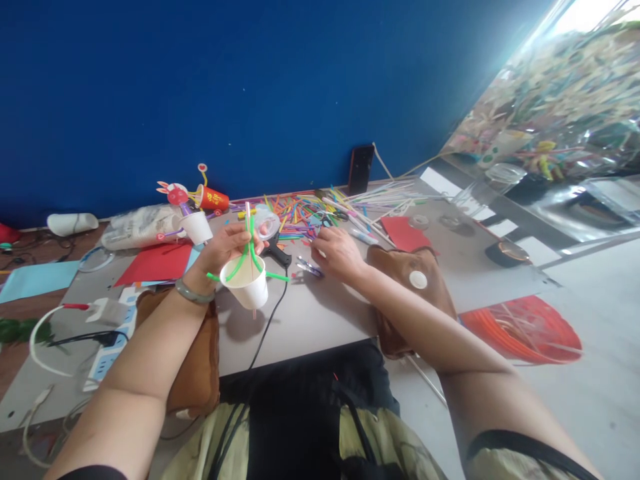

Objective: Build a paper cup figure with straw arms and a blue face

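Observation:
My left hand (pixel 233 244) pinches the upper part of several green straws (pixel 251 233) that meet around a pale pink straw. Below it hangs a white paper cup (pixel 249 285), tilted, with green straw ends spreading over its rim and the pink straw's tip sticking out underneath. My right hand (pixel 337 253) is over the table, fingers bent and pointing toward the pile of coloured straws (pixel 295 217); what its fingertips touch is too small to make out. Just left of it lies a small purplish clear tool (pixel 309 267). A black glue gun (pixel 277 253) rests between my hands.
Brown cushions (pixel 407 290) lie under both forearms. A decorated white cup (pixel 197 228), a red cup (pixel 214 198) and red paper (pixel 155 263) are at left. A phone (pixel 361 169) leans on the blue wall. A red basket (pixel 525 330) is at right; a black cable crosses the table.

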The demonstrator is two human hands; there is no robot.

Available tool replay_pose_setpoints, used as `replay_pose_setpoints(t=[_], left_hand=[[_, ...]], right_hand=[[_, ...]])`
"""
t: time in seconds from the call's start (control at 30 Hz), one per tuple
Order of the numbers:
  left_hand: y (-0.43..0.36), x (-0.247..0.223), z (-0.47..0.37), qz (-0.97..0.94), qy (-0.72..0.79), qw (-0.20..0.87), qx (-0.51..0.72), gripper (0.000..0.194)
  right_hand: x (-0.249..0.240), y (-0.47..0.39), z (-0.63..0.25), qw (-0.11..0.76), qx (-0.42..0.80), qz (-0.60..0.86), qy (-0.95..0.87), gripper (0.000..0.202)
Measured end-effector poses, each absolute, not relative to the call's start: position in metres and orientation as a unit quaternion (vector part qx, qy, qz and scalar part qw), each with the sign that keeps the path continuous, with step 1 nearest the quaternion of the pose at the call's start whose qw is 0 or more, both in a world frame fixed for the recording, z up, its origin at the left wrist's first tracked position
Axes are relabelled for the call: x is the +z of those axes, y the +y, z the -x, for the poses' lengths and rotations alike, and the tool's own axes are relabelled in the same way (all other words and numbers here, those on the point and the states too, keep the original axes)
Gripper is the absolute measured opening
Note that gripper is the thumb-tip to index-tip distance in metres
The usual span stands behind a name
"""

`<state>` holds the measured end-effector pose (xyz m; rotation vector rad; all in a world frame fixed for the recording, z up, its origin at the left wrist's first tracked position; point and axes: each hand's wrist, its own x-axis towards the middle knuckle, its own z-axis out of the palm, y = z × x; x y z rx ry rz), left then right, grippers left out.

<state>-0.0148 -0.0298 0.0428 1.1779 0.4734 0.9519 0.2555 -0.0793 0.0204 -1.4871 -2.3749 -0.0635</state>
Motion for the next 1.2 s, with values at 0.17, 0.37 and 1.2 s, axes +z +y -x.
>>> replay_pose_setpoints(t=[0.17,0.37,1.2], left_hand=[[-0.029,0.041,0.015,-0.537,0.207,0.696,0.429,0.023],[-0.028,0.041,0.015,-0.544,0.207,0.693,0.425,0.026],[-0.049,0.052,0.007,-0.476,0.191,0.742,0.431,0.030]], right_hand=[[0.020,-0.074,-0.263,0.288,0.134,0.564,-0.763,0.020],[0.024,-0.072,-0.263,0.359,0.193,0.603,-0.686,0.014],[0.057,-0.078,-0.212,0.546,0.593,0.456,-0.378,0.011]])
